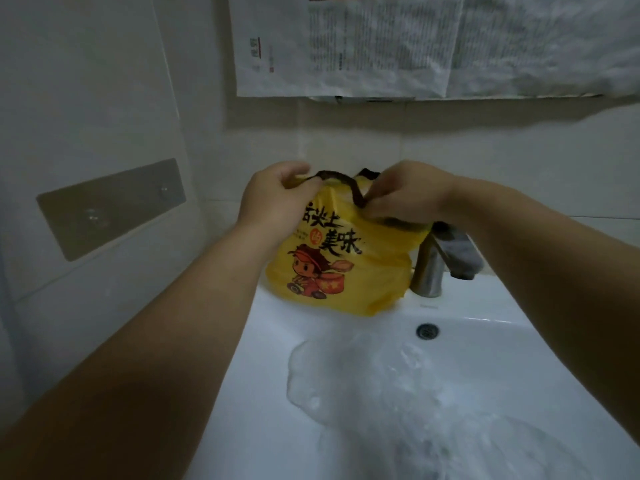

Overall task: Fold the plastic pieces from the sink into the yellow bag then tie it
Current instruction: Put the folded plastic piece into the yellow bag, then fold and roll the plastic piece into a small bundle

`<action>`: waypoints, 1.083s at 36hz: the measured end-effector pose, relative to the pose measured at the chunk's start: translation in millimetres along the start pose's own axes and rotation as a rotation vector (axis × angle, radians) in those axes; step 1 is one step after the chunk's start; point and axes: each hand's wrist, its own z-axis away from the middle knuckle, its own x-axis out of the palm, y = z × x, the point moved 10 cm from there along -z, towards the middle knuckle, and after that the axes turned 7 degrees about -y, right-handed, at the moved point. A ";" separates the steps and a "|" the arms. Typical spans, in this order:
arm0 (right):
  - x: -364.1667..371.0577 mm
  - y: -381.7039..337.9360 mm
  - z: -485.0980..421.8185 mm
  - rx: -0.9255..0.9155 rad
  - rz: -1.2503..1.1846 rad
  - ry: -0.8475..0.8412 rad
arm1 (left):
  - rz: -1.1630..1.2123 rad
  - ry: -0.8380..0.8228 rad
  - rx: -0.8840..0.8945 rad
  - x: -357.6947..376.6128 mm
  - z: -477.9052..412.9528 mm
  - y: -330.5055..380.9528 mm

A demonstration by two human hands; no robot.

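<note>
Closest up, what looks like crumpled clear plastic (398,393) (pretty blurry) lies in the white sink (263,375) basin. Behind it the yellow bag (346,271) sits on the sink's back ledge, just left of the faucet (433,268). The left hand (273,199) grips one side of its mouth, and the right hand (408,192) pinches the dark handle strip (346,183). Newspaper (381,46) hangs on the wall behind.
</note>
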 end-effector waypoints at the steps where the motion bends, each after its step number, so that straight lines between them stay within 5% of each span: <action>1: -3.1 5.1 6.5 0.012 0.075 0.034 | -0.015 0.014 -0.006 2.4 4.7 -0.9; 10: -13.7 32.1 35.1 0.079 0.021 0.285 | -0.252 0.004 -0.069 29.2 51.8 -23.0; 19: -25.5 30.8 109.2 -0.045 -0.199 0.566 | -0.206 0.167 0.021 20.8 88.2 1.9; 24: 0.4 31.0 151.3 -0.066 -0.268 0.543 | -0.134 -0.015 -0.029 52.9 127.4 -6.5; 29: 81.3 59.8 176.2 0.114 -0.162 0.161 | -0.193 -0.364 -0.207 118.2 188.3 -39.5; 34: 193.1 103.2 228.4 0.429 -0.206 -0.543 | -0.363 -0.591 -0.226 155.1 225.2 -51.9; 36: 221.8 112.7 254.4 0.505 -0.040 -0.817 | -0.411 -0.641 -0.221 160.2 230.3 -54.3; 39: 233.4 118.4 264.4 0.478 0.248 -0.969 | -0.447 -0.676 -0.239 160.7 232.5 -62.6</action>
